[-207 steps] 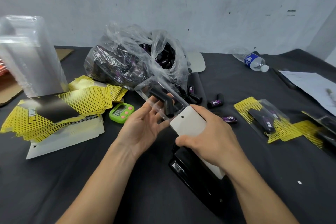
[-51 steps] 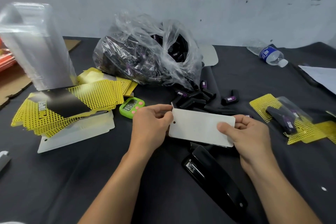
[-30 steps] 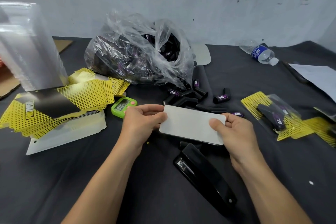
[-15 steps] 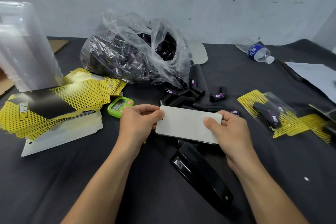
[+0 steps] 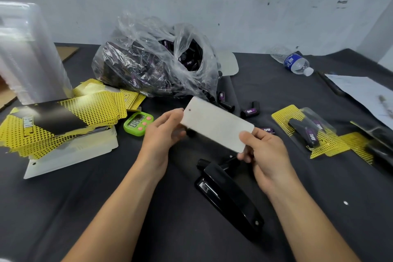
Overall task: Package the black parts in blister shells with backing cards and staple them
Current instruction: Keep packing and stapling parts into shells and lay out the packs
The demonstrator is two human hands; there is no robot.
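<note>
Both hands hold one package (image 5: 217,123) above the table, its plain white card back facing me, tilted down to the right. My left hand (image 5: 163,132) grips the end with the punched hole. My right hand (image 5: 263,151) pinches the lower right corner. The shell and black part on its far side are hidden. A black stapler (image 5: 229,195) lies on the cloth just below the package. A clear bag of black parts (image 5: 157,66) sits behind, with loose black parts (image 5: 251,110) spilled beside it.
Yellow dotted backing cards (image 5: 63,121) pile up at left beside a tall stack of clear blister shells (image 5: 27,55) and a green timer (image 5: 138,123). Finished packages (image 5: 308,132) lie at right. A water bottle (image 5: 293,61) and white paper (image 5: 365,93) sit at the far right.
The package went from level to tilted, its left end raised and its right end lowered toward the stapler. Earlier, the card was being slid into the shell holding a black part.
</note>
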